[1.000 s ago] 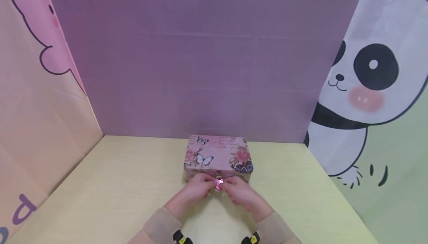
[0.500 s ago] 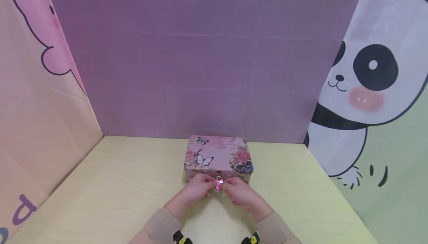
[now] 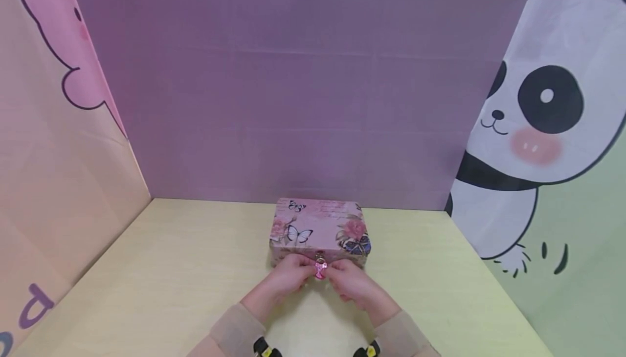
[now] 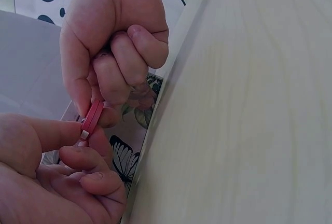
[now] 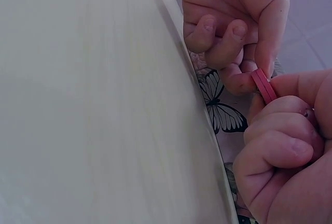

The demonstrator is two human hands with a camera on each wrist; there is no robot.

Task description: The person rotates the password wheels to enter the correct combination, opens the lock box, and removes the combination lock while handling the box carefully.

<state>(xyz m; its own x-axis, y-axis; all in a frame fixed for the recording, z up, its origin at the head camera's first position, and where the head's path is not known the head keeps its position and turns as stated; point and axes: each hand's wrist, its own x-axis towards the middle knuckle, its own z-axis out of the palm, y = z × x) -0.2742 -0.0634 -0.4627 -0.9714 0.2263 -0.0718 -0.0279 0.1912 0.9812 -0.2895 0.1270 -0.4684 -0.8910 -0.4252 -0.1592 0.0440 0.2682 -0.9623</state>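
A small pink padlock (image 3: 320, 270) with a metal shackle hangs at the front clasp of a flowered pink tin box (image 3: 318, 221). My left hand (image 3: 292, 271) pinches its left side between thumb and fingertips. From the other side, my right hand (image 3: 351, 279) pinches it too. In the left wrist view the padlock's reddish edge (image 4: 92, 117) shows between both sets of fingertips, with a small pale piece at its lower end. The right wrist view shows the padlock (image 5: 263, 86) edge-on, the other fingers of both hands curled in. Behind them is the box's butterfly-printed front (image 5: 225, 102).
The box stands near the back of a pale wood-grain table (image 3: 195, 270). A purple backdrop (image 3: 303, 85) rises behind it. Printed cloth panels flank the table, with a panda (image 3: 543, 145) on the right one. Black straps with yellow marks sit at both wrists.
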